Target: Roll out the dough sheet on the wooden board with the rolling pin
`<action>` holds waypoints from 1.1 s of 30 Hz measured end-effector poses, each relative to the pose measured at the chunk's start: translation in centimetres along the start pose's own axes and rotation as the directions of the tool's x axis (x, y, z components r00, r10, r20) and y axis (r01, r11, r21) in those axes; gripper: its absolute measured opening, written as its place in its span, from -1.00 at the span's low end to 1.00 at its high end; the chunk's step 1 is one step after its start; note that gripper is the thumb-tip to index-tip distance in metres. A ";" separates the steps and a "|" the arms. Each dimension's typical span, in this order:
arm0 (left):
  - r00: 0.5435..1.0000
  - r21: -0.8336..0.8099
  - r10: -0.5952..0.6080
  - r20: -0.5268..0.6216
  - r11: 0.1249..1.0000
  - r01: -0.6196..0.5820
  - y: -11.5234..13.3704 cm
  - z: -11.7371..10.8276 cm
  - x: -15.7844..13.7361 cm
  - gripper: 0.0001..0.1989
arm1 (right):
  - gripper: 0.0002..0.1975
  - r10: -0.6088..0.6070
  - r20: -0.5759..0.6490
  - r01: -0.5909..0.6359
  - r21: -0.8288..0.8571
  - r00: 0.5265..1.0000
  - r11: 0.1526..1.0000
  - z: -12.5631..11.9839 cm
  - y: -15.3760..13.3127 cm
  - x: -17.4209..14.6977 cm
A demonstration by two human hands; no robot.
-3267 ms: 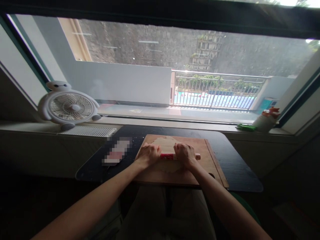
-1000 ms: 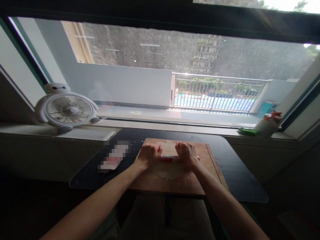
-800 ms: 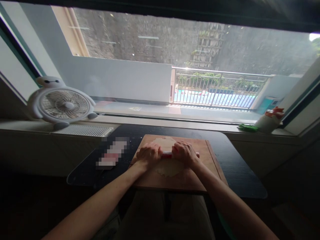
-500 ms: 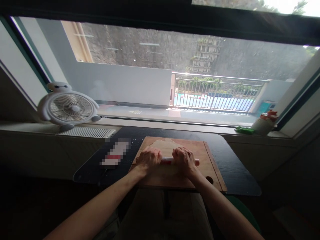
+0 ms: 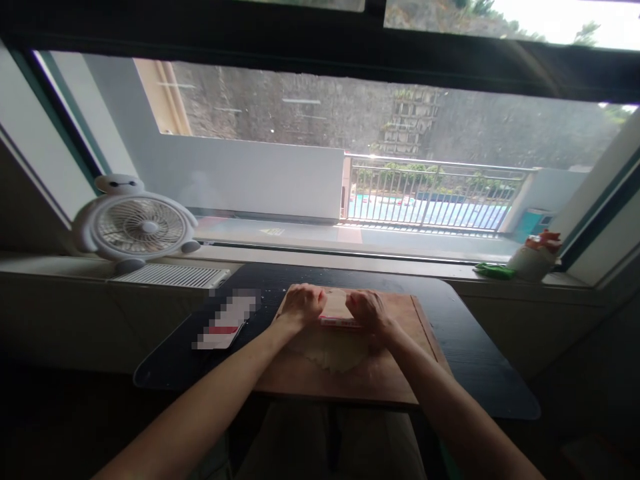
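Both fists press down on a rolling pin point(image 5: 340, 322), which lies crosswise over a flat sheet of dough point(image 5: 337, 357). My left hand point(image 5: 304, 304) is curled over the pin's left part, and my right hand point(image 5: 369, 309) is closed over its right part. Between them shows the pin's middle, with a red and white printed band. The dough has a ragged near edge and spreads on both sides of the pin. Under it lies a wooden cutting board point(image 5: 400, 383). My hands hide both ends of the pin.
The board rests on a black table point(image 5: 470, 353). To its left lies a blurred-out flat item point(image 5: 227, 323). On the windowsill stand a white fan point(image 5: 145, 227) at left, and a pale container point(image 5: 535, 257) beside a green cloth point(image 5: 495, 270) at right.
Both hands and the rolling pin have moved forward, away from me, over the dough. More dough now shows on the near side of the pin. The view has tilted up slightly.
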State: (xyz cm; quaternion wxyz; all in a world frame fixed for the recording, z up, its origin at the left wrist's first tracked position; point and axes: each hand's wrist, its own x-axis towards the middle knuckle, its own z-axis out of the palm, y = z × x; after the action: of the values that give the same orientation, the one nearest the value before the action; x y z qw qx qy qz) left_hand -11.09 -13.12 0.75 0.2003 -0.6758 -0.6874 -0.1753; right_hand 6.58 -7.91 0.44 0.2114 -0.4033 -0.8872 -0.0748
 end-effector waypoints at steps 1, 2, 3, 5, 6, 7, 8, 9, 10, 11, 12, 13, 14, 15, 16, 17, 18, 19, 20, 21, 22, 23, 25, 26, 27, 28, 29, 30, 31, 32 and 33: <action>1.000 0.000 -0.009 -0.006 1.000 0.009 -0.1 0.3 0.6 -0.61 | -0.68 0.016 0.003 -0.016 -0.005 1.000 1.000 0.3 0.3 0.5; 1.000 -0.001 -0.014 -0.011 1.000 0.014 -0.2 0.6 0.9 -0.61 | -0.67 0.028 0.005 -0.028 -0.007 1.000 1.000 0.6 0.6 0.8; 1.000 -0.003 -0.015 -0.014 1.000 0.015 -0.3 0.7 1.0 -0.61 | -0.65 0.033 0.004 -0.033 -0.007 0.999 0.999 0.8 0.7 0.9; 1.000 -0.009 -0.003 -0.012 1.000 0.003 -0.4 0.7 0.6 -0.62 | -0.65 0.014 -0.001 -0.014 -0.001 1.000 1.000 0.8 0.7 0.5; 1.000 -0.017 0.005 -0.012 1.000 -0.005 -0.5 0.6 0.1 -0.62 | -0.66 -0.020 -0.004 0.020 0.008 1.000 1.000 0.6 0.6 0.1; 1.000 -0.030 0.012 -0.014 0.999 -0.012 -0.5 0.4 -0.5 -0.62 | -0.68 -0.070 -0.009 0.070 0.020 0.998 0.997 0.4 0.5 -0.4; 1.000 -0.048 0.017 -0.018 0.999 -0.018 -0.5 0.2 -1.1 -0.62 | -0.71 -0.130 -0.012 0.131 0.033 0.991 0.991 0.1 0.4 -1.0; 1.000 -0.068 0.021 -0.023 0.997 -0.023 -0.5 0.0 -1.8 -0.63 | -0.74 -0.187 -0.014 0.188 0.043 0.982 0.981 -0.2 0.3 -1.5; 0.999 -0.086 0.024 -0.027 0.996 -0.026 -0.5 -0.2 -2.3 -0.64 | -0.75 -0.226 -0.017 0.226 0.046 0.974 0.973 -0.4 0.2 -2.0; 0.999 -0.098 0.027 -0.029 0.995 -0.030 -0.5 -0.3 -2.9 -0.65 | -0.76 -0.234 -0.023 0.235 0.041 0.972 0.971 -0.5 0.1 -2.4; 0.999 -0.101 0.036 -0.026 0.994 -0.039 -0.5 -0.5 -3.3 -0.67 | -0.77 -0.208 -0.029 0.209 0.030 0.978 0.977 -0.6 0.1 -2.7; 0.998 -0.099 0.053 -0.022 0.994 -0.055 -0.5 -0.6 -3.7 -0.68 | -0.77 -0.154 -0.040 0.155 0.020 0.987 0.988 -0.6 -0.1 -3.0; 0.997 -0.095 0.072 -0.019 0.993 -0.074 -0.4 -0.6 -4.0 -0.70 | -0.77 -0.083 -0.061 0.084 0.015 0.995 0.996 -0.4 -0.2 -3.2; 0.996 -0.090 0.091 -0.017 0.992 -0.092 -0.3 -0.7 -4.2 -0.71 | -0.76 -0.006 -0.091 0.008 0.019 0.996 1.000 -0.3 -0.4 -3.4; 0.994 -0.086 0.106 -0.016 0.991 -0.107 -0.2 -0.7 -4.3 -0.72 | -0.76 0.064 -0.122 -0.061 0.030 0.990 0.998 0.0 -0.6 -3.6; 0.994 -0.082 0.112 -0.015 0.990 -0.112 -0.1 -0.7 -4.4 -0.72 | -0.75 0.121 -0.148 -0.116 0.043 0.982 0.992 0.2 -0.8 -3.7; 0.994 -0.079 0.108 -0.014 0.991 -0.109 0.0 -0.7 -4.4 -0.73 | -0.73 0.166 -0.165 -0.159 0.054 0.972 0.986 0.3 -1.0 -3.9; 0.995 -0.074 0.100 -0.010 0.992 -0.100 0.1 -0.7 -4.4 -0.72 | -0.72 0.199 -0.172 -0.191 0.061 0.965 0.980 0.4 -1.1 -4.0; 0.996 -0.070 0.088 -0.004 0.994 -0.088 0.2 -0.7 -4.3 -0.72 | -0.71 0.221 -0.169 -0.213 0.064 0.961 0.975 0.4 -1.3 -4.0; 0.997 -0.065 0.077 0.004 0.995 -0.077 0.3 -0.8 -4.2 -0.71 | -0.71 0.235 -0.159 -0.228 0.064 0.959 0.972 0.4 -1.4 -4.1; 0.998 -0.060 0.065 0.010 0.996 -0.064 0.3 -0.9 -4.2 -0.70 | -0.71 0.245 -0.148 -0.238 0.063 0.958 0.969 0.3 -1.6 -4.2; 0.998 -0.055 0.054 0.016 0.997 -0.053 0.4 -1.0 -4.3 -0.69 | -0.71 0.251 -0.139 -0.245 0.061 0.958 0.968 0.2 -1.7 -4.3; 0.999 -0.047 0.036 0.026 0.998 -0.034 0.7 -1.4 -4.7 -0.66 | -0.71 0.260 -0.131 -0.254 0.063 0.957 0.965 0.0 -1.9 -4.7; 0.999 -0.046 0.031 0.033 0.999 -0.030 0.8 -1.6 -5.1 -0.65 | -0.70 0.260 -0.131 -0.254 0.066 0.957 0.965 -0.1 -2.1 -5.1; 0.999 -0.048 0.031 0.041 0.998 -0.029 0.9 -1.9 -5.6 -0.64 | -0.70 0.256 -0.133 -0.248 0.069 0.958 0.966 -0.3 -2.3 -5.5; 0.998 -0.052 0.032 0.049 0.998 -0.029 1.1 -2.2 -6.1 -0.64 | -0.70 0.247 -0.140 -0.239 0.070 0.959 0.968 -0.4 -2.5 -6.0; 0.998 -0.058 0.033 0.058 0.998 -0.029 1.2 -2.5 -6.7 -0.64 | -0.70 0.236 -0.148 -0.228 0.069 0.960 0.971 -0.5 -2.7 -6.4; 0.997 -0.063 0.030 0.068 0.998 -0.026 1.3 -2.7 -7.2 -0.64 | -0.69 0.225 -0.158 -0.217 0.065 0.962 0.974 -0.6 -2.8 -6.9; 0.997 -0.067 0.027 0.077 0.998 -0.022 1.4 -2.9 -7.7 -0.64 | -0.68 0.214 -0.164 -0.207 0.060 0.963 0.977 -0.8 -3.0 -7.3; 0.996 -0.066 0.025 0.085 0.998 -0.019 1.5 -3.1 -8.0 -0.64 | -0.68 0.203 -0.163 -0.197 0.054 0.966 0.979 -0.9 -3.0 -7.5; 0.996 -0.060 0.024 0.091 0.998 -0.018 1.5 -3.1 -8.1 -0.63 | -0.68 0.191 -0.152 -0.186 0.046 0.970 0.981 -1.0 -2.9 -7.6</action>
State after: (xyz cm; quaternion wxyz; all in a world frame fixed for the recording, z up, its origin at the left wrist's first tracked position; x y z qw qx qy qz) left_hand -9.46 -21.68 -0.77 0.1502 -0.6960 -0.6831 -0.1623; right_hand 9.18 -15.35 -1.92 0.2927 -0.4752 -0.8267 -0.0716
